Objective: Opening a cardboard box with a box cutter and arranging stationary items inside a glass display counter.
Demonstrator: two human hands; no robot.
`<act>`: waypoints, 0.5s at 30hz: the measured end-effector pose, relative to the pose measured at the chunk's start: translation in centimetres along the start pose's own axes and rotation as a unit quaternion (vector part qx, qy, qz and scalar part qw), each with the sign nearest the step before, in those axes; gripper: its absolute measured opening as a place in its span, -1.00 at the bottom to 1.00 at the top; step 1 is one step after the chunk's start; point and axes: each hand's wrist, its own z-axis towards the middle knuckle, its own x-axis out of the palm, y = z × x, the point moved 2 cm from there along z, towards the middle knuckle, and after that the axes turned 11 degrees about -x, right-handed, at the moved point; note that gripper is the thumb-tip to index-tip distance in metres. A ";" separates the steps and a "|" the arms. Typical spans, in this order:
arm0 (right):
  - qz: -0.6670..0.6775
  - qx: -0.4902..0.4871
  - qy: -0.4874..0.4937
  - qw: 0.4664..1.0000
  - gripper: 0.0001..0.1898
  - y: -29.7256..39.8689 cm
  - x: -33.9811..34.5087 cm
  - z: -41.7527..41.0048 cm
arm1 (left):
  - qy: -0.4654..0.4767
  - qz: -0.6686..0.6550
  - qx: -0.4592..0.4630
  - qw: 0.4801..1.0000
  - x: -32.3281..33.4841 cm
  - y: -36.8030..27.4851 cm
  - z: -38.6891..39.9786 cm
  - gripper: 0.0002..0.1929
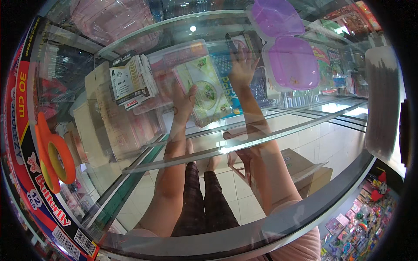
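Note:
Both arms show through the glass top of a display case. My left hand lies along the left edge of a stack of pale green patterned packs, its thumb over their edge. My right hand is spread with fingers apart, over or beside a dark packet and to the right of a blue pack with lettering. Under the green packs is a clear plastic case with pink contents. Boxes of permanent markers stand to the left. Reflections blur the contact at both hands.
Purple plastic containers sit at the right, near a tall clear container. Orange-handled scissors and a ruler box are at the left. Metal-edged glass crosses above my forearms. A cardboard box stands on the floor.

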 end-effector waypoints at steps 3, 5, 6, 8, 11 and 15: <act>-0.007 -0.003 -0.032 0.999 -0.44 -0.6 -0.2 0.0 | -0.002 -0.031 -0.017 0.999 -0.2 0.9 0.2 -0.61; 0.040 -0.008 -0.066 0.997 -0.40 -0.5 0.0 0.4 | 0.004 -0.028 -0.003 1.000 -0.4 1.4 0.3 -0.59; 0.080 -0.010 -0.096 0.992 -0.35 -1.1 0.4 0.2 | 0.009 -0.034 -0.005 0.999 0.1 0.9 0.3 -0.59; 0.072 -0.012 -0.096 0.993 -0.38 -2.1 1.2 -0.2 | 0.031 -0.015 0.022 0.999 1.0 -0.3 0.2 -0.57; 0.091 -0.049 -0.100 0.990 -0.42 -1.7 0.6 -0.4 | 0.032 -0.038 0.018 0.999 0.4 -0.5 0.2 -0.54; 0.196 -0.107 -0.196 0.955 -0.45 -0.7 -1.8 -0.8 | 0.010 0.004 0.036 0.999 -0.7 -0.2 0.4 -0.56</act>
